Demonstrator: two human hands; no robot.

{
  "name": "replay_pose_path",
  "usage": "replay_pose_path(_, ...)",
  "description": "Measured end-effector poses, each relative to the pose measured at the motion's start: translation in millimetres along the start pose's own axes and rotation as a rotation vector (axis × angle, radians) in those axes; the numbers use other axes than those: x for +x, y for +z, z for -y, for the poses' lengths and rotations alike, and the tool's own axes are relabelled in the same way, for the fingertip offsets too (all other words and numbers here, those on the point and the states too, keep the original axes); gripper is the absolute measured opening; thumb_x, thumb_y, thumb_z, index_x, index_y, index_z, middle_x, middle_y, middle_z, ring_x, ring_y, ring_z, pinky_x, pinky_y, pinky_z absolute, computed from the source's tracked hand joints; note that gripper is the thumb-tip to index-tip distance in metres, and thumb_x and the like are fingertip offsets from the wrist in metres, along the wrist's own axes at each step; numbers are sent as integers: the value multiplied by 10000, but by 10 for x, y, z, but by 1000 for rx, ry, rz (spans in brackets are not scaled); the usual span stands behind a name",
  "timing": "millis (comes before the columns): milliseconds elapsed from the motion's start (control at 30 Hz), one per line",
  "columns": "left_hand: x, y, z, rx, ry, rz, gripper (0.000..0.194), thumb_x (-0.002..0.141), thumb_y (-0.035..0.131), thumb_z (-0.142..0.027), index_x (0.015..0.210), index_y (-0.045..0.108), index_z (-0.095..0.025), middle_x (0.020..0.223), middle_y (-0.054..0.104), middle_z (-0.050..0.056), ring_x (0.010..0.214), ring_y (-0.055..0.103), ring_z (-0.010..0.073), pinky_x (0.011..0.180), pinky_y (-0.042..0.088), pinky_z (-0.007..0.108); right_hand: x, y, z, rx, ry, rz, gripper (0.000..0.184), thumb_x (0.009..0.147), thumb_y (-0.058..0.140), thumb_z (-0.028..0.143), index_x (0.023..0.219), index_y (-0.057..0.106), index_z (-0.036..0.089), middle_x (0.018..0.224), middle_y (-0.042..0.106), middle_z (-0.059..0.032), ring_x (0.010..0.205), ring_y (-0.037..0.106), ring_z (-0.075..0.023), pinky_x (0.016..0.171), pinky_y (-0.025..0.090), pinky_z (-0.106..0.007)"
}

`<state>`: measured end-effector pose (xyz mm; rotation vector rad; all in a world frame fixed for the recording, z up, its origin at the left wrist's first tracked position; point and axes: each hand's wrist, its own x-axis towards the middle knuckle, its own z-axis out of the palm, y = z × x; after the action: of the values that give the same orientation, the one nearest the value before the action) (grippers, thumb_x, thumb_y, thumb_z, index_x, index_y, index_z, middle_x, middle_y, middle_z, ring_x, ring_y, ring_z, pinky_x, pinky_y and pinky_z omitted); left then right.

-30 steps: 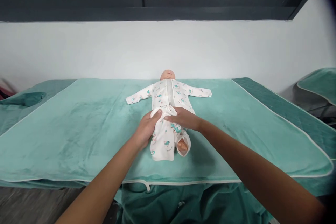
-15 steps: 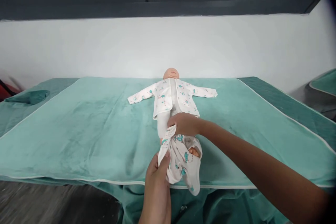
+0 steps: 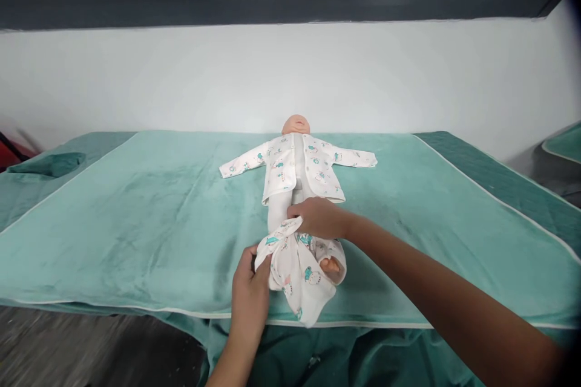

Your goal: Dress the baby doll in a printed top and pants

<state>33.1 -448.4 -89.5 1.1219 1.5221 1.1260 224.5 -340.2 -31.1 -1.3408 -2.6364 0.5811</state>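
A baby doll [image 3: 296,125] lies on its back, head toward the wall, arms spread. It wears an open white printed jacket [image 3: 280,163]. Matching baby pants [image 3: 302,275] are bunched around its lower legs, and one bare foot [image 3: 330,265] shows at a leg opening. My left hand [image 3: 251,290] pinches the left edge of the waistband between thumb and fingers. On the upper edge of the same waistband, between the doll's legs, my right hand [image 3: 318,217] is closed. The doll's other foot is hidden by the cloth.
The doll rests on a light green padded cover [image 3: 136,224] with white piping. Behind it rises a white wall [image 3: 181,78] below a dark window frame [image 3: 254,3]. Green cloth [image 3: 363,357] hangs over the front edge, and grey floor [image 3: 91,344] shows at lower left.
My left hand has moved left and slightly up, drawing the waistband wider over the doll's leg. The loose pant foot has swung left. My right hand has stayed nearly in place.
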Motion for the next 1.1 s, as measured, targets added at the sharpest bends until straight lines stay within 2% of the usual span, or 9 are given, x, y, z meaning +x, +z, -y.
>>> replay_pose_path(133, 144, 9, -19, 115, 89, 26, 302, 910, 528, -503, 958, 591, -212, 844, 638, 6, 806, 558, 200, 707, 423, 277, 6, 20, -12, 143, 47, -59, 78, 859, 552, 257, 812, 590, 207, 804, 676, -17, 729, 569, -162, 630, 291, -264)
replay_pose_path(333, 372, 146, -111, 109, 241, -58, 279, 952, 457, -475, 991, 547, -214, 867, 629, 1, 803, 571, 181, 696, 440, 268, 4, 46, -72, 430, 34, -202, 129, 882, 548, 300, 806, 563, 197, 842, 649, -6, 805, 573, -172, 681, 353, -256)
replay_pose_path(467, 753, 134, -90, 231, 449, -38, 215, 933, 491, -407, 1009, 534, -210, 971, 658, 35, 887, 608, 201, 745, 447, 287, 42, 71, -120, 458, 85, -275, 146, 907, 520, 315, 829, 578, 206, 852, 660, -12, 797, 577, -178, 690, 372, -268)
replay_pose_path(567, 1083, 46, -52, 435, 567, 56, 234, 919, 475, -393, 1046, 534, -205, 972, 676, 64, 875, 626, 241, 731, 438, 321, 80, 81, -151, 460, 90, -293, 159, 923, 496, 307, 932, 617, 204, 970, 685, -47, 887, 601, -204, 748, 399, -285)
replay_pose_path(667, 1287, -27, -13, 619, 607, 113, 271, 899, 458, -359, 1097, 541, -194, 932, 687, 78, 832, 638, 277, 708, 426, 349, 87, 67, -171, 464, 89, -239, 186, 926, 482, 293, 985, 631, 199, 997, 691, -58, 897, 613, -211, 757, 419, -292)
replay_pose_path(767, 1308, -42, 16, 657, 585, 69, 279, 892, 446, -350, 1097, 553, -193, 941, 687, 79, 838, 641, 288, 703, 429, 355, 65, 11, -171, 521, 46, -83, 255, 905, 544, 393, 1034, 651, 201, 994, 703, -44, 853, 633, -204, 719, 438, -284)
replay_pose_path(867, 1214, -40, 35, 595, 563, 56, 244, 882, 449, -313, 1063, 560, -193, 937, 669, 67, 840, 631, 264, 714, 440, 348, 65, -75, -143, 533, 18, 123, 392, 785, 693, 496, 1061, 681, 217, 1025, 723, -21, 882, 648, -214, 717, 445, -275)
replay_pose_path(967, 1076, -75, 74, 457, 593, 88, 196, 866, 475, -239, 1040, 553, -198, 979, 631, 53, 892, 605, 219, 791, 460, 334, 110, -133, -84, 442, -20, 263, 458, 663, 791, 492, 1021, 704, 222, 1029, 737, -7, 919, 654, -229, 737, 440, -271)
replay_pose_path(1100, 804, -184, 219, 259, 559, -4, 256, 902, 545, -281, 1145, 498, -218, 1155, 550, 65, 1064, 550, 197, 938, 446, 340, 172, -77, 0, 168, 19, 234, 410, 610, 802, 460, 897, 699, 187, 960, 742, -52, 823, 645, -237, 641, 388, -275)
